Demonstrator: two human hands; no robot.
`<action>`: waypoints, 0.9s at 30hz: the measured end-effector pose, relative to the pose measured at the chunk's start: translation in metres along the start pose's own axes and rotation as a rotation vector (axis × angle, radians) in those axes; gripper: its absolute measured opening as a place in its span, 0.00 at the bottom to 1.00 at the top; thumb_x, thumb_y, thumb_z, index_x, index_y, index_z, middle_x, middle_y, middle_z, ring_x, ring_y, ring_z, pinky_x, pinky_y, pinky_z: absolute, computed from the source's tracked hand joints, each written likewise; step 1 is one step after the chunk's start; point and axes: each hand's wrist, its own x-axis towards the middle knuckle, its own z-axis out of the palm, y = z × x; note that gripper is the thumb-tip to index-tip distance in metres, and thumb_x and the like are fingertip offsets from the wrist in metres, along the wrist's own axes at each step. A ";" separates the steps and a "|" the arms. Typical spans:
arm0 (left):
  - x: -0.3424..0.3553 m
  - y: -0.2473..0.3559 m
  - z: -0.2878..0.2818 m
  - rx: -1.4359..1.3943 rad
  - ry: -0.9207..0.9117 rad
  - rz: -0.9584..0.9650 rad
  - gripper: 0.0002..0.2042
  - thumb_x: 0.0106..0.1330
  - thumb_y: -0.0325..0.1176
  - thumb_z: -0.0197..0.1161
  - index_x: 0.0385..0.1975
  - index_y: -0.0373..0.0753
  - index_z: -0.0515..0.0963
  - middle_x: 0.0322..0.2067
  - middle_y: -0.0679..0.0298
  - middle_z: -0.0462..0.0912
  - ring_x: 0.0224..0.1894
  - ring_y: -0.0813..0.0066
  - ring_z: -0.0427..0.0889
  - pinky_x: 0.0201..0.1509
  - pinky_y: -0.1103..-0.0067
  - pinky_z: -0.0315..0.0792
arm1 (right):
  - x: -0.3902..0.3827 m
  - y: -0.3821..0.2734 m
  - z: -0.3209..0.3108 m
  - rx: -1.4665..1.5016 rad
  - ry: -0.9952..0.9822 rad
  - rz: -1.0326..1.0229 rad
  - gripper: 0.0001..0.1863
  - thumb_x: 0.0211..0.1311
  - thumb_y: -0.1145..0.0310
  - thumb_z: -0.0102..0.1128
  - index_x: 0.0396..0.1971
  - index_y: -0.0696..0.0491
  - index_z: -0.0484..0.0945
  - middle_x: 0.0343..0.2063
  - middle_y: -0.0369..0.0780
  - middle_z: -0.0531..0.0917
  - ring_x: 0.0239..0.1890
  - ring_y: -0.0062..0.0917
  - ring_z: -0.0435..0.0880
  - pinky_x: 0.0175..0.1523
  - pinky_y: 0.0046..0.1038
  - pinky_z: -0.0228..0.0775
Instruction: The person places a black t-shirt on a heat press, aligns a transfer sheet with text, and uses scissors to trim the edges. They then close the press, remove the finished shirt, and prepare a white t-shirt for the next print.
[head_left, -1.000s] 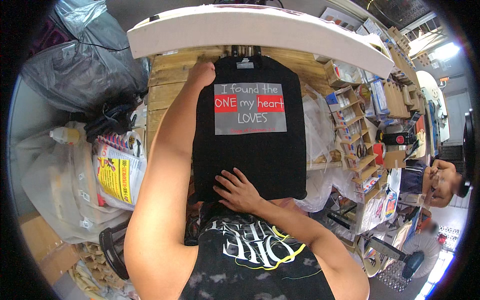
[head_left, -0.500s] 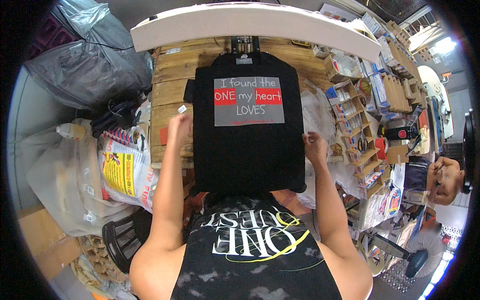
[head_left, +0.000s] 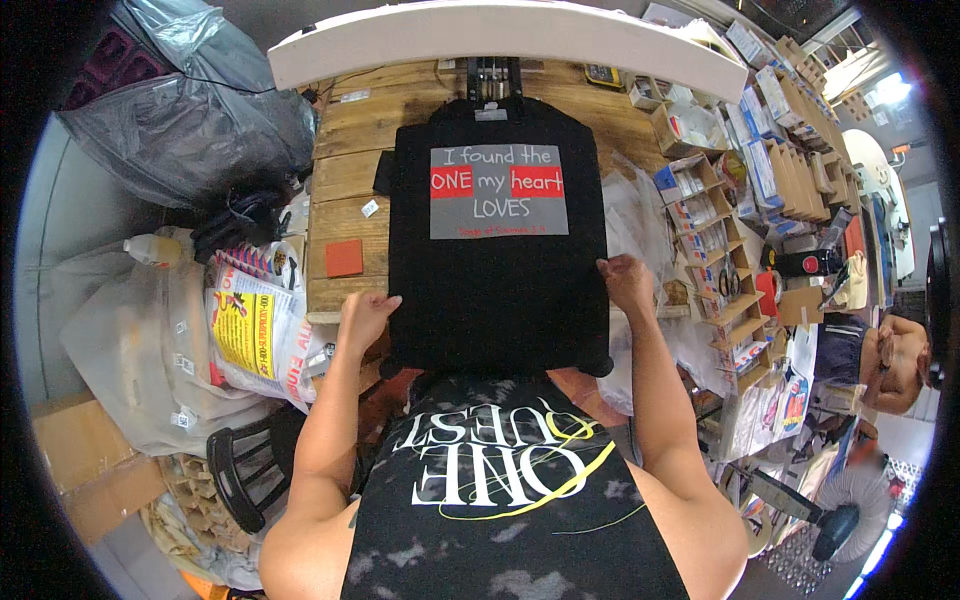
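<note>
A black T-shirt (head_left: 495, 305) lies spread flat in front of me, its neck at the far end. Grey and red printed panels with white lettering (head_left: 500, 225) cover its upper middle. At the shirt's left edge, toward its near end, the fingers of my left hand (head_left: 366, 320) pinch the fabric. My right hand (head_left: 629, 284) pinches the opposite edge, a little farther up. The near hem lies close to my body. What supports the shirt is mostly hidden under it.
A wooden table (head_left: 345, 185) holds an orange-red square (head_left: 344, 258) and a small white tag (head_left: 370, 208). Across the far side runs a long white bar (head_left: 510, 40). Cardboard bins (head_left: 710, 240) line the right. Another person (head_left: 893, 362) is at far right.
My left hand has come down toward me along the shirt's left side to its edge, uncovering the orange-red square. My right hand has moved slightly inward onto the right edge.
</note>
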 end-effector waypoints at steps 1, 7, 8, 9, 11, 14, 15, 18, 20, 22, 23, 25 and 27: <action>0.013 0.004 -0.001 0.026 0.023 0.027 0.10 0.60 0.34 0.71 0.33 0.32 0.84 0.22 0.57 0.80 0.27 0.61 0.80 0.34 0.70 0.72 | 0.009 -0.003 0.002 -0.001 0.082 -0.101 0.18 0.61 0.57 0.68 0.39 0.58 0.85 0.38 0.50 0.86 0.45 0.45 0.85 0.51 0.39 0.75; 0.186 0.074 0.010 0.182 0.350 0.625 0.14 0.66 0.34 0.63 0.48 0.36 0.80 0.48 0.53 0.81 0.50 0.50 0.80 0.56 0.61 0.73 | 0.123 -0.074 0.023 -0.218 0.286 -0.655 0.18 0.65 0.61 0.59 0.47 0.58 0.81 0.54 0.51 0.78 0.59 0.47 0.74 0.62 0.41 0.69; 0.216 0.086 0.015 0.275 0.375 0.729 0.14 0.66 0.34 0.62 0.49 0.37 0.80 0.50 0.54 0.81 0.50 0.51 0.80 0.57 0.61 0.73 | 0.146 -0.090 0.025 -0.253 0.323 -0.725 0.19 0.66 0.59 0.58 0.48 0.58 0.81 0.55 0.51 0.77 0.59 0.47 0.74 0.62 0.42 0.69; 0.244 0.096 0.018 0.313 0.357 0.757 0.15 0.67 0.34 0.61 0.50 0.37 0.79 0.51 0.55 0.80 0.50 0.51 0.80 0.57 0.61 0.73 | 0.167 -0.104 0.027 -0.297 0.356 -0.779 0.20 0.67 0.57 0.57 0.48 0.58 0.80 0.56 0.50 0.77 0.59 0.47 0.74 0.63 0.42 0.69; 0.282 0.107 0.025 0.438 0.222 0.755 0.15 0.68 0.35 0.60 0.52 0.38 0.79 0.53 0.56 0.79 0.52 0.51 0.79 0.58 0.60 0.73 | 0.200 -0.126 0.030 -0.409 0.294 -0.739 0.22 0.69 0.54 0.54 0.49 0.58 0.80 0.56 0.50 0.77 0.60 0.47 0.74 0.63 0.43 0.69; 0.311 0.111 0.028 0.446 0.037 0.594 0.12 0.68 0.37 0.59 0.45 0.39 0.82 0.43 0.54 0.83 0.50 0.51 0.81 0.55 0.61 0.74 | 0.231 -0.142 0.026 -0.531 0.030 -0.510 0.25 0.70 0.49 0.52 0.50 0.56 0.80 0.55 0.50 0.78 0.61 0.46 0.74 0.64 0.44 0.69; 0.315 0.111 0.029 0.430 0.019 0.576 0.12 0.68 0.38 0.59 0.43 0.39 0.83 0.41 0.53 0.84 0.49 0.51 0.81 0.55 0.62 0.74 | 0.236 -0.144 0.026 -0.505 0.004 -0.499 0.26 0.71 0.48 0.52 0.51 0.56 0.80 0.54 0.50 0.79 0.61 0.46 0.74 0.64 0.44 0.69; 0.319 0.110 0.029 0.326 0.046 0.587 0.12 0.66 0.40 0.62 0.36 0.37 0.84 0.38 0.50 0.85 0.46 0.49 0.83 0.52 0.60 0.75 | 0.244 -0.144 0.027 -0.464 -0.030 -0.452 0.25 0.68 0.48 0.56 0.49 0.55 0.81 0.54 0.50 0.80 0.61 0.45 0.76 0.65 0.43 0.69; 0.317 0.109 0.028 0.347 0.099 0.584 0.13 0.66 0.41 0.63 0.36 0.36 0.84 0.39 0.49 0.85 0.45 0.49 0.83 0.51 0.60 0.75 | 0.247 -0.136 0.028 -0.389 0.030 -0.492 0.26 0.65 0.48 0.59 0.47 0.56 0.82 0.53 0.51 0.81 0.60 0.45 0.77 0.65 0.42 0.69; 0.311 0.103 0.024 0.395 0.196 0.613 0.14 0.67 0.42 0.62 0.37 0.36 0.84 0.39 0.49 0.85 0.43 0.48 0.83 0.51 0.59 0.75 | 0.250 -0.124 0.027 -0.281 0.131 -0.604 0.26 0.62 0.48 0.63 0.46 0.58 0.83 0.51 0.52 0.83 0.59 0.45 0.79 0.63 0.42 0.71; 0.307 0.098 0.022 0.444 0.175 0.421 0.14 0.66 0.42 0.63 0.35 0.36 0.84 0.38 0.48 0.85 0.43 0.49 0.84 0.50 0.60 0.75 | 0.252 -0.114 0.025 -0.273 0.144 -0.474 0.26 0.61 0.49 0.64 0.45 0.59 0.83 0.50 0.53 0.83 0.57 0.45 0.80 0.62 0.42 0.72; 0.299 0.086 0.017 0.479 0.195 0.149 0.15 0.65 0.43 0.65 0.32 0.35 0.85 0.37 0.47 0.85 0.41 0.49 0.84 0.47 0.60 0.77 | 0.256 -0.095 0.021 -0.253 0.178 -0.182 0.27 0.58 0.49 0.67 0.44 0.60 0.83 0.48 0.55 0.84 0.54 0.46 0.82 0.60 0.42 0.74; 0.291 0.074 0.016 0.187 0.061 0.027 0.17 0.64 0.45 0.66 0.34 0.34 0.84 0.36 0.48 0.85 0.42 0.49 0.84 0.45 0.64 0.75 | 0.260 -0.081 0.020 -0.285 0.046 -0.092 0.28 0.57 0.49 0.68 0.43 0.62 0.83 0.46 0.56 0.84 0.52 0.47 0.83 0.59 0.42 0.75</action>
